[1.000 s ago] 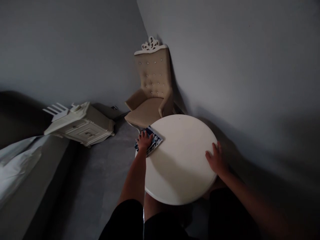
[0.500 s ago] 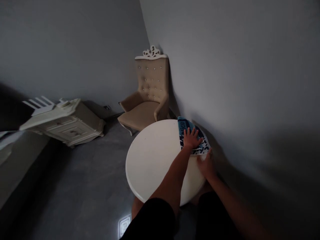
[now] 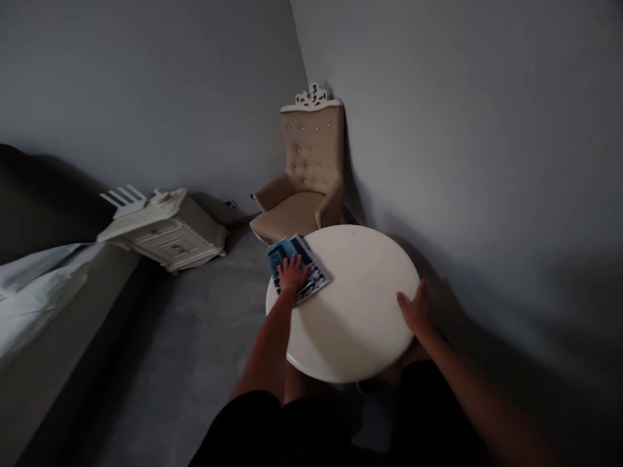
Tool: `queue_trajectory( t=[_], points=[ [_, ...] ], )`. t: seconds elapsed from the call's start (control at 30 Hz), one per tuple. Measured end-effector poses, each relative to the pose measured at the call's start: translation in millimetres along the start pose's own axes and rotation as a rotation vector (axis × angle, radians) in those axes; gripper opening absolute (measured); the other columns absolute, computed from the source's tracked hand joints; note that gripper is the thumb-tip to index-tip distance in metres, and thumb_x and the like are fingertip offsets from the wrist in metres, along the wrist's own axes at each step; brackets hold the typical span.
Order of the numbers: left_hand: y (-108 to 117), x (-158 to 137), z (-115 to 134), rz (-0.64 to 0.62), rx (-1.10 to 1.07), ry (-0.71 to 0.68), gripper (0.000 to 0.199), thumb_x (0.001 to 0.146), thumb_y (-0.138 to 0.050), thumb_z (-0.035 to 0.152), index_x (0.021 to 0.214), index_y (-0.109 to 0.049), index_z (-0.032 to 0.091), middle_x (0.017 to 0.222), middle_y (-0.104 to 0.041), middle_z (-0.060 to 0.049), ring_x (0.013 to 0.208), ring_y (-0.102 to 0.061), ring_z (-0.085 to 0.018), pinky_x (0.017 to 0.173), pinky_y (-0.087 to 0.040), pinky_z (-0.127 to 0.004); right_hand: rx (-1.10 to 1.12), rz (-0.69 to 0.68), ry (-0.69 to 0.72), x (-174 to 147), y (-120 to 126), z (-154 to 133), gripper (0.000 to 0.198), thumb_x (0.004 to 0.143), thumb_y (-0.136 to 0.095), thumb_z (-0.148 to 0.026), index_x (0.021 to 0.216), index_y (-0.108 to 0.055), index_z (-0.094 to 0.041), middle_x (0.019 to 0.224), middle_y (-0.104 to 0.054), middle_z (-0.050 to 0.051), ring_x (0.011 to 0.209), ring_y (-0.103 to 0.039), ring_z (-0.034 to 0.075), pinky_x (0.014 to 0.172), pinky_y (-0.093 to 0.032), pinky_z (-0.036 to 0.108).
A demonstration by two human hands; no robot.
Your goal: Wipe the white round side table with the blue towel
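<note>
A round white table (image 3: 360,305) stands in front of me. On its left edge lies a folded cloth (image 3: 316,275) with a blue, dark navy and white pattern, partly hanging over the rim. My left hand (image 3: 293,272) presses flat on the cloth, fingers spread. At the opposite edge, my right hand (image 3: 416,310) grips the tabletop, its thumb on top and its other fingers around the outer side, where they are partly hidden.
Behind the table a tan tufted armchair (image 3: 302,207) stands in the corner. To the left are a white nightstand (image 3: 170,237) carrying a white router with several antennas (image 3: 127,201), and a bed (image 3: 53,285). A grey wall (image 3: 477,162) rises close on the right.
My left hand has moved left across the tabletop with the cloth, from the right edge to the left edge. My right hand stays at the right rim. The view has shifted slightly left.
</note>
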State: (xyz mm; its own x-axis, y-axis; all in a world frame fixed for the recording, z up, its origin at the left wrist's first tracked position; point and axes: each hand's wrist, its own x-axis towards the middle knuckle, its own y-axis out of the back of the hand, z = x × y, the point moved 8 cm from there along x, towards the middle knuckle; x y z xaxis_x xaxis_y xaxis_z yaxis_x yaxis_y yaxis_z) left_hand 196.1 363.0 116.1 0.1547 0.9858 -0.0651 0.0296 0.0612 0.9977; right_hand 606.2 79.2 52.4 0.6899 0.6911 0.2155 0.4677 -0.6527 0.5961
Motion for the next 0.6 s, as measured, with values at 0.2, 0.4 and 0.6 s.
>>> queue_trajectory(
  t=[0.2, 0.4, 0.6],
  points=[
    [-8, -33, -97, -0.026, 0.0, 0.259, 0.088, 0.112, -0.023, 0.072, 0.185, -0.031, 0.023, 0.191, -0.028, -0.01, 0.171, -0.038, -0.036, 0.134, -0.041, -0.051, -0.014, -0.039, -0.009, -2, -13, 12, 0.108, 0.1, -0.054, -0.068, 0.173, -0.031, 0.009, 0.176, -0.039, 0.041, 0.165, -0.042, 0.049, 0.133, -0.039, 0.063],
    [1, -32, 38, 0.023, -0.03, 0.097, 0.091, 0.111, -0.023, 0.073, 0.185, -0.035, 0.021, 0.193, -0.023, -0.008, 0.176, -0.018, -0.047, 0.141, -0.017, -0.067, -0.009, -0.053, -0.051, 0, -13, 14, 0.097, 0.105, -0.041, -0.062, 0.17, -0.037, 0.01, 0.175, -0.042, 0.04, 0.165, -0.044, 0.045, 0.135, -0.037, 0.059],
    [-8, -68, 288, 0.011, -0.165, -0.458, 0.089, 0.109, -0.032, 0.075, 0.185, -0.035, 0.028, 0.192, -0.026, -0.003, 0.179, -0.011, -0.042, 0.144, -0.009, -0.065, 0.024, 0.073, -0.082, -1, -1, 26, 0.086, 0.113, -0.017, -0.052, 0.159, -0.049, 0.012, 0.147, -0.066, 0.044, 0.144, -0.066, 0.047, 0.123, -0.049, 0.062]
  ],
)
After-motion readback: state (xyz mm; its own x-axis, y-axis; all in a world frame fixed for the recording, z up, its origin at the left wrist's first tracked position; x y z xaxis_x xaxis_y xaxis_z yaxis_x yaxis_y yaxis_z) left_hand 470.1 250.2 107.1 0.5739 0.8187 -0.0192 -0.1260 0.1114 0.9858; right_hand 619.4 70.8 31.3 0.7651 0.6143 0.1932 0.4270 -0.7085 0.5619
